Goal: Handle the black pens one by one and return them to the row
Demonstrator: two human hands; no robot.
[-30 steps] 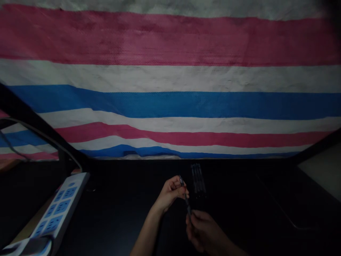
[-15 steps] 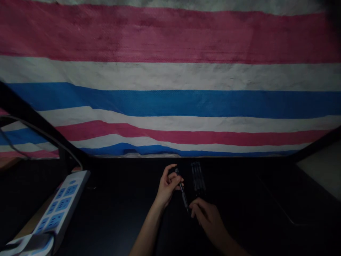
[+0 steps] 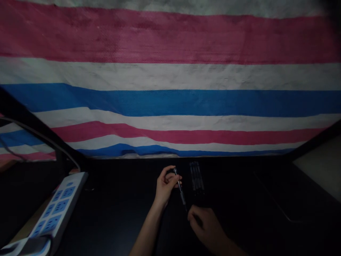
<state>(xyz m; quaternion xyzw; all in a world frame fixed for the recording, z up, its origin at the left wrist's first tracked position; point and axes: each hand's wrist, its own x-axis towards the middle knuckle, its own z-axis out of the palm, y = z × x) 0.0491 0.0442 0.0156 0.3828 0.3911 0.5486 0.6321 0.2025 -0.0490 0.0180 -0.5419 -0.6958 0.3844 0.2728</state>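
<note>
A slim pen (image 3: 182, 193) slants down and to the right over the dark table. My left hand (image 3: 166, 185) pinches its upper part between thumb and fingers, with the index fingertip at the upper end. The lower end of the pen looks thin and dark. Just beside that end is my right hand (image 3: 203, 222), its fingers closed in a pinch. Whatever those fingers hold, if anything, is too dark and small to make out. Several pens (image 3: 196, 177) lie side by side on the table, right of the held one.
A white power strip (image 3: 57, 209) with blue sockets runs along the left, a dark plug in its near end. Behind the black table (image 3: 112, 206) hangs a striped plastic sheet (image 3: 170, 103). A dark flat object (image 3: 282, 199) with a pale edge lies at the right.
My right hand has closed its fingers more and shifted slightly down and left by the pen's lower end. The held pen stands a little steeper, still in my left hand.
</note>
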